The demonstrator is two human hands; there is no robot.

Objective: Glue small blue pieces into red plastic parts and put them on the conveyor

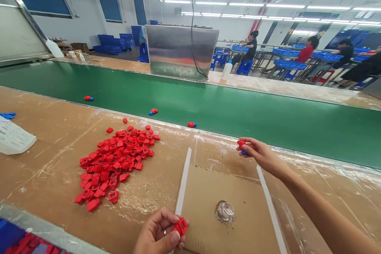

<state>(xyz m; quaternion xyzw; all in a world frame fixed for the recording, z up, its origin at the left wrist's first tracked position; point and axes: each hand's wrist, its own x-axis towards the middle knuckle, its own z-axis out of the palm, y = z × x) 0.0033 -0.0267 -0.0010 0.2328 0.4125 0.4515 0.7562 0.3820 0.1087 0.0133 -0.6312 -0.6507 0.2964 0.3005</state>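
My left hand (162,232), low in the view, pinches a small red plastic piece (180,226) with a square opening. Further up on the right, my right hand (257,151) is closed on a red-and-blue plastic piece (241,145), held above the table near the belt's edge. To the left lies a heap of loose red plastic pieces (119,158). Between my hands, a cardboard sheet (205,190) with white tape strips along its sides bears a round, dull lump (224,211).
A green conveyor belt (238,107) crosses behind the table, carrying several red-and-blue pieces (192,124). At left are a paper-labelled bag (14,137) and blue pieces (8,115). A metal panel (181,51) and white bottle (227,70) stand beyond the belt. Several people sit far right.
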